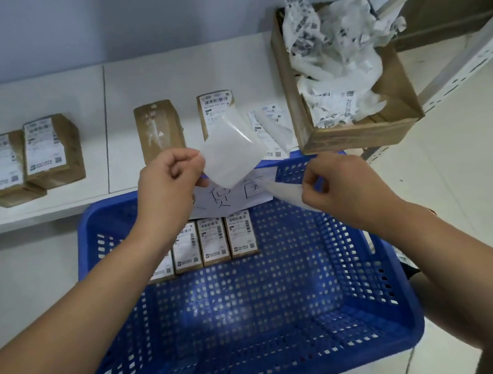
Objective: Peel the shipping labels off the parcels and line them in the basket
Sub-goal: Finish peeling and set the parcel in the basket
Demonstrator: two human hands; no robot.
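Observation:
My left hand (170, 177) pinches a white label sheet (231, 154) by its edge, held above the far rim of the blue basket (377, 319). My right hand (340, 188) pinches a translucent backing strip (283, 193) that trails to the left. Several labelled parcels (214, 239) stand in a row against the basket's far wall, under a handwritten paper sign (231, 197). On the white table (44, 96) lie two labelled parcels (29, 156) at the left, a bare brown parcel (158, 129) in the middle and a labelled parcel (217, 107) behind the sheet.
A cardboard box (356, 134) full of crumpled label waste stands at the table's right end. Loose labels (269, 129) lie beside it. A metal shelf frame (454, 49) rises at the right, over pale floor tiles.

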